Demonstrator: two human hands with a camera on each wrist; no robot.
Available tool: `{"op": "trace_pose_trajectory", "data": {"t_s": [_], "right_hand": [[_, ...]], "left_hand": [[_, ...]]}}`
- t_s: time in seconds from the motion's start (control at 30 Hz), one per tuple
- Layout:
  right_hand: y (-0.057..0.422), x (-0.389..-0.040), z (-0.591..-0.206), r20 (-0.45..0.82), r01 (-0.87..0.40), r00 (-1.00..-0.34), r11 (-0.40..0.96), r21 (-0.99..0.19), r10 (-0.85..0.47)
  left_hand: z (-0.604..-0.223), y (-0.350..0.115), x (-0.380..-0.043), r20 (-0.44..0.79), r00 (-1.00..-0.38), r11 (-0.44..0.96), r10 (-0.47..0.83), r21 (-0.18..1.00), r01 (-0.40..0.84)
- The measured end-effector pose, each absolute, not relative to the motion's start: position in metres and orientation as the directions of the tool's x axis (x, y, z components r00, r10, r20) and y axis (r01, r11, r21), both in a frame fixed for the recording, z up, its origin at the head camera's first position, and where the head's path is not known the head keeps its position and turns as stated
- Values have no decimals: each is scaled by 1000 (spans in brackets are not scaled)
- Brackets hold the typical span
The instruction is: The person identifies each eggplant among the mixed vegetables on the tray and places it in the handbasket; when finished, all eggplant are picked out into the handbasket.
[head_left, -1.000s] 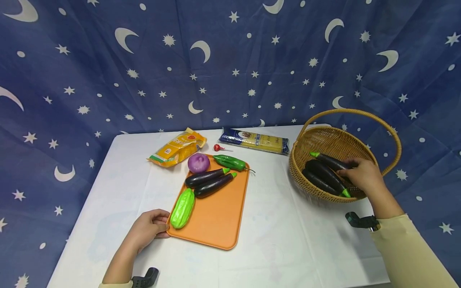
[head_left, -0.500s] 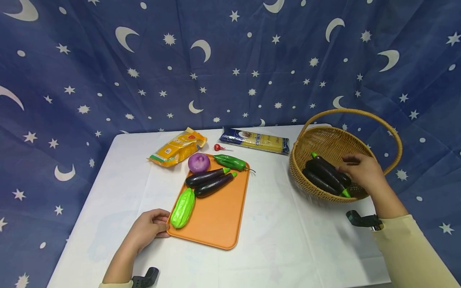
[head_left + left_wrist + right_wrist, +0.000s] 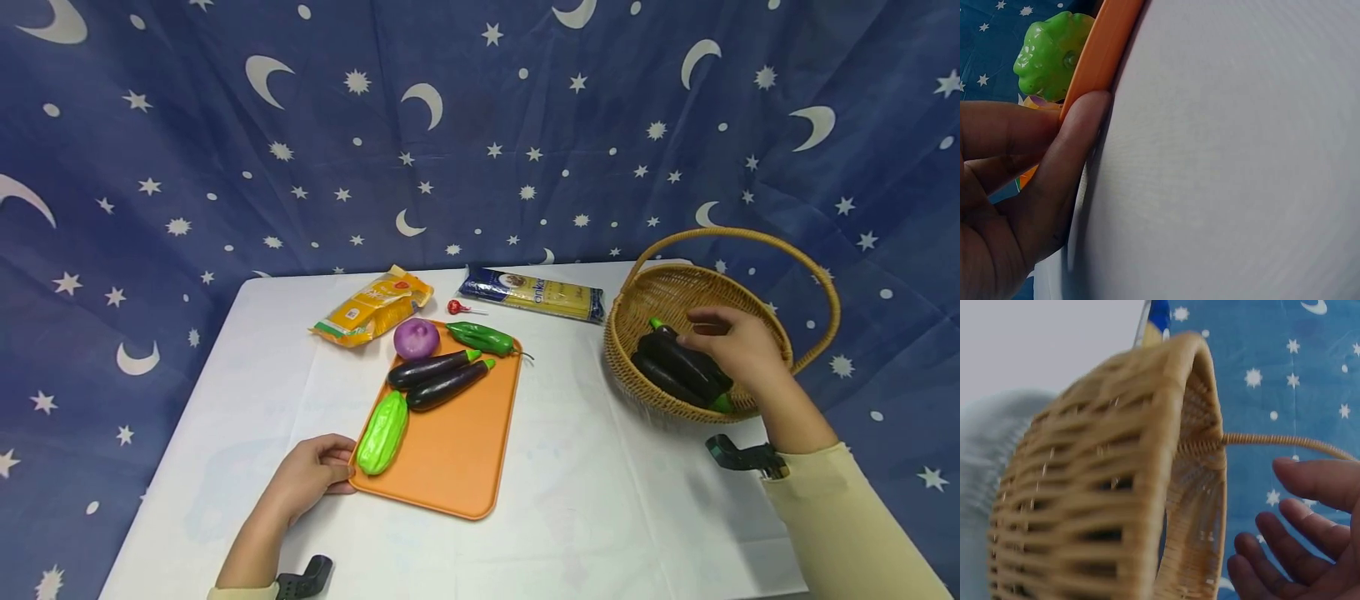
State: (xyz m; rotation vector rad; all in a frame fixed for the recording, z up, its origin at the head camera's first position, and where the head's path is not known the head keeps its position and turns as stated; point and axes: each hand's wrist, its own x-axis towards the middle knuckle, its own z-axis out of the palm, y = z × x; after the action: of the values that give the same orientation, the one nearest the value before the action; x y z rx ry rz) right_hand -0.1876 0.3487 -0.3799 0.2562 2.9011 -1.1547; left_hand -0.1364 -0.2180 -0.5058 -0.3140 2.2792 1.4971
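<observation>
My left hand (image 3: pixel 306 477) pinches the near left corner of the orange tray (image 3: pixel 453 454); in the left wrist view its thumb and fingers (image 3: pixel 1082 122) meet over the rim. On the tray lie a light green ridged gourd (image 3: pixel 382 433), two eggplants (image 3: pixel 448 385), a purple onion (image 3: pixel 417 339) and a green pepper (image 3: pixel 480 337). At the right, my right hand (image 3: pixel 738 350) hovers over the wicker basket (image 3: pixel 619 367), holding nothing, its fingers loosely spread in the right wrist view. Several eggplants (image 3: pixel 678 367) lie in the basket, partly hidden by this hand.
Behind the tray are a yellow-orange packet (image 3: pixel 375 307), a red lollipop (image 3: pixel 454 307) and a bag of pasta (image 3: pixel 532 293). The basket's tall handle (image 3: pixel 813 271) arches above its opening. A starry blue curtain (image 3: pixel 480 167) hangs behind the white table.
My right hand has let go of an eggplant, which now lies beside the others in the basket, and has shifted up and left. My left hand keeps its grip on the tray.
</observation>
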Motion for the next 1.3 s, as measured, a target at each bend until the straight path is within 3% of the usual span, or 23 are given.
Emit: {"op": "trace_pose_trajectory", "data": {"t_s": [0.7,1.1,1.3], "right_hand": [[278,-203,-373,-22,-38,-997,678,-734,-80],[231,-214,-392,-97,-26,-985,677,-735,-143],[211,-220,-405,-71,-87,-974,646,-758,-214]], "left_hand": [[-508,-219,-137,-429,-903,410,26,828,-382],[-506,-217,-135,-420,-907,410,21,831,-376],[-505,-218,-134,-427,-904,392,17,835,-387]]}}
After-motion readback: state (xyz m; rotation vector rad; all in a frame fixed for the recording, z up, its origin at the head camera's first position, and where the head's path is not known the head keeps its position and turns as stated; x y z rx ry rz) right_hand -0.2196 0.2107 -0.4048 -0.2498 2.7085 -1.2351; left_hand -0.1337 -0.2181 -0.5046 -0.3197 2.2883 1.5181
